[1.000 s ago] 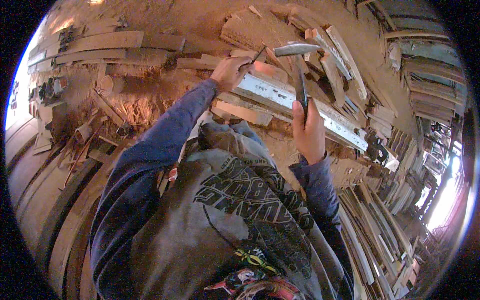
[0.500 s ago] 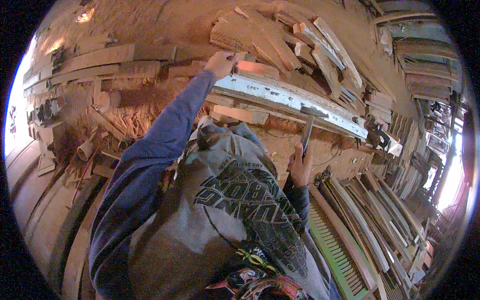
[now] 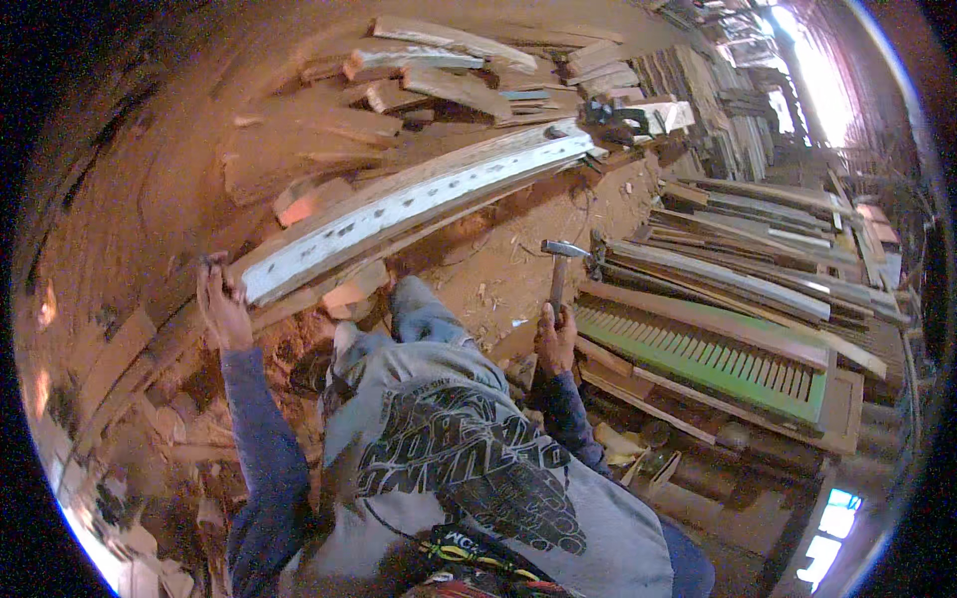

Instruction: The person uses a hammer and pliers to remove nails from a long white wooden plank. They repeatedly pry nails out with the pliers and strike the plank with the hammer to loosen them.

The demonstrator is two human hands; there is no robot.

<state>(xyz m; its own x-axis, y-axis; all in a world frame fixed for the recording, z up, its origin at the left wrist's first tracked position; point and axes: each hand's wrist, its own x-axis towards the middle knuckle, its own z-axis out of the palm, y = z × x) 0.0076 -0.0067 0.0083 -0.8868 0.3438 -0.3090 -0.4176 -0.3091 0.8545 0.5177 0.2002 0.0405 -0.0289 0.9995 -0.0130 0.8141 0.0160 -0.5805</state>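
Observation:
A long white-painted wooden beam lies slanted over a heap of scrap wood, running from lower left to upper right. My left hand grips its near end. My right hand is closed on the wooden handle of a hammer, held upright with the metal head on top, over the dirt floor to the right of the beam. My grey printed sweatshirt and blue sleeves fill the lower middle.
Loose planks and offcuts pile up behind the beam. A green louvered shutter and stacked boards lie on the right. More timber scraps crowd the left. Red dirt floor shows between.
The view has swung around, so the beam now slants up to the right. My left hand stays on the beam's end. My right hand has drawn the hammer away from the beam.

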